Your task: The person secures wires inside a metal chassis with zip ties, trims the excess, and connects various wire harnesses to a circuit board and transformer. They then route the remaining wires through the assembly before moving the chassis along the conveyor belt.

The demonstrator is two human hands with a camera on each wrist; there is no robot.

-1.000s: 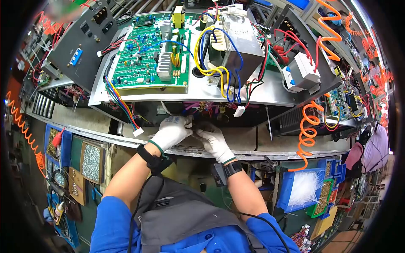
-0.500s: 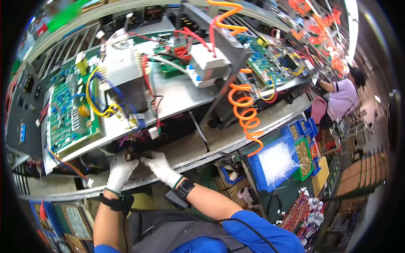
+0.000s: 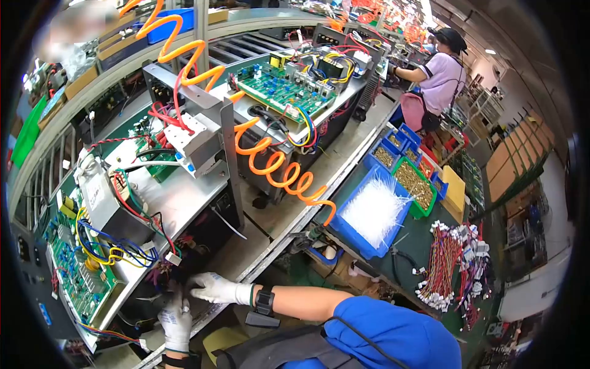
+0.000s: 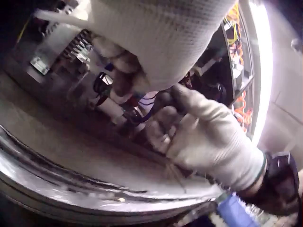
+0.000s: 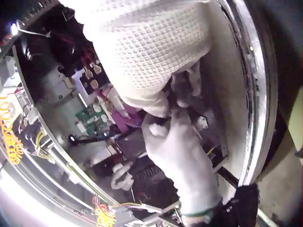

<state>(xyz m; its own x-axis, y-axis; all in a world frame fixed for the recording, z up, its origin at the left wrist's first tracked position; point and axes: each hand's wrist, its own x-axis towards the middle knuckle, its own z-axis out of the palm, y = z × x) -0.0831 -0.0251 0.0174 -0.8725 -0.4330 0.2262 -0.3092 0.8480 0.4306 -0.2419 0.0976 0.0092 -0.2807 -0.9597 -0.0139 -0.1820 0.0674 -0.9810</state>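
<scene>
Both hands wear white knit gloves and work close together at the low front opening of a chassis (image 3: pixel 203 230). My left hand (image 3: pixel 176 321) has its fingers curled around thin wires. Blue and purple wires (image 4: pixel 147 101) show between the hands in the left wrist view. Opposite it, my right hand (image 3: pixel 215 289) pinches at the same wires, fingers bent and fingertips right at the left hand's; the exact part it pinches is hidden. Purple-sleeved leads (image 5: pixel 124 118) and a small green board (image 5: pixel 92 119) show inside the chassis in the right wrist view.
On top of the chassis sit a green circuit board (image 3: pixel 77 270) and a metal-cased block (image 3: pixel 101 200). An orange coiled hose (image 3: pixel 276 175) hangs alongside. To the right are a blue bin (image 3: pixel 372 215) of white ties, a green tray (image 3: pixel 418 184) and wire bundles (image 3: pixel 448 264). Another person (image 3: pixel 433 80) stands farther back.
The head view has swung to the right, so the chassis and hands now appear farther left and lower. The hands stay close together at the chassis front.
</scene>
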